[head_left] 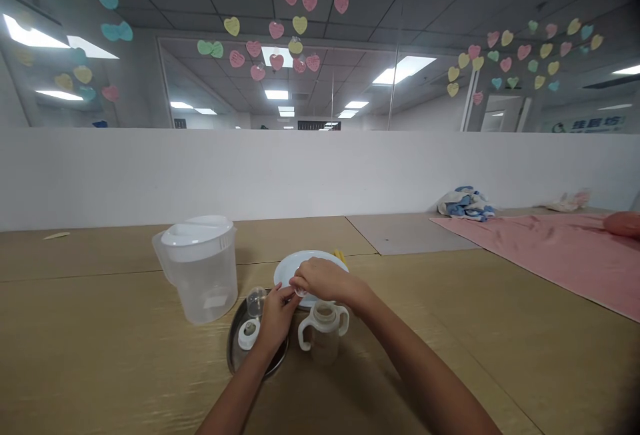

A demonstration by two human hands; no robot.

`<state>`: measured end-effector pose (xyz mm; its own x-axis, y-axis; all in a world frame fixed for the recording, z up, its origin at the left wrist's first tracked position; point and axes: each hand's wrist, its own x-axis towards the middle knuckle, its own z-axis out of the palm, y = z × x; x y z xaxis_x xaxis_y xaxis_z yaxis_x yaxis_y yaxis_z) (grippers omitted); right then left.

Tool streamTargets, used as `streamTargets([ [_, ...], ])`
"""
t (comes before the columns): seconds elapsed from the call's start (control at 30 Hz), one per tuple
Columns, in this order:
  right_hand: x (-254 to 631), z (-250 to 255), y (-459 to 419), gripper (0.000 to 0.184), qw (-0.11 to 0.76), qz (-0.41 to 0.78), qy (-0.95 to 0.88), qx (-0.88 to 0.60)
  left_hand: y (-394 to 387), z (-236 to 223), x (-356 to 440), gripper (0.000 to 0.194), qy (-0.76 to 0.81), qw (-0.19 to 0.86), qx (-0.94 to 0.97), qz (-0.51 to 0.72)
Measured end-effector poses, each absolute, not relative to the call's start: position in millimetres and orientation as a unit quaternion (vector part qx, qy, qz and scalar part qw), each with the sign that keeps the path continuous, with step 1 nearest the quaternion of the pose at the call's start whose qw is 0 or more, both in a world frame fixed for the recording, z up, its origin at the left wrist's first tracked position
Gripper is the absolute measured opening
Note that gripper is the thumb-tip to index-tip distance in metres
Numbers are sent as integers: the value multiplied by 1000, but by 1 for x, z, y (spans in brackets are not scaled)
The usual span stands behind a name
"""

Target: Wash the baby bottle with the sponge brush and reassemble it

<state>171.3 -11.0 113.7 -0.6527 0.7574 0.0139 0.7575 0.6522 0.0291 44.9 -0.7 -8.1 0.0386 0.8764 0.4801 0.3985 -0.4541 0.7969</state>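
My left hand (279,315) and my right hand (320,278) meet above the near edge of a white plate (287,268). Both pinch a small clear piece (301,291); fingers cover most of it, so its kind does not show. Just below my right hand stands an uncapped baby bottle (325,342) with two white handles. Left of my left hand, a round metal tray (233,348) holds a white bottle collar (249,334) and a clear dome-shaped cap (256,302).
A lidded clear plastic pitcher (207,282) stands left of the tray. Yellow sticks (341,257) show behind the plate. Farther right are a crumpled blue and white cloth (466,204) and a pink cloth (545,242). A low white wall (300,175) bounds the table's back.
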Motion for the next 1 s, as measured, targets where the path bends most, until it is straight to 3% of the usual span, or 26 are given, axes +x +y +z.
streamTargets([
  [0.47, 169, 89, 0, 24, 58, -62, -920, -383, 1, -12, 42, 33, 449, 248, 674, 532],
  [0.73, 172, 92, -1, 28, 90, -50, -921, -376, 3, -12, 40, 36, 439, 299, 630, 566],
  [1.0, 167, 109, -8, 15, 129, -65, -917, -372, 1, -7, 42, 34, 434, 296, 633, 569],
])
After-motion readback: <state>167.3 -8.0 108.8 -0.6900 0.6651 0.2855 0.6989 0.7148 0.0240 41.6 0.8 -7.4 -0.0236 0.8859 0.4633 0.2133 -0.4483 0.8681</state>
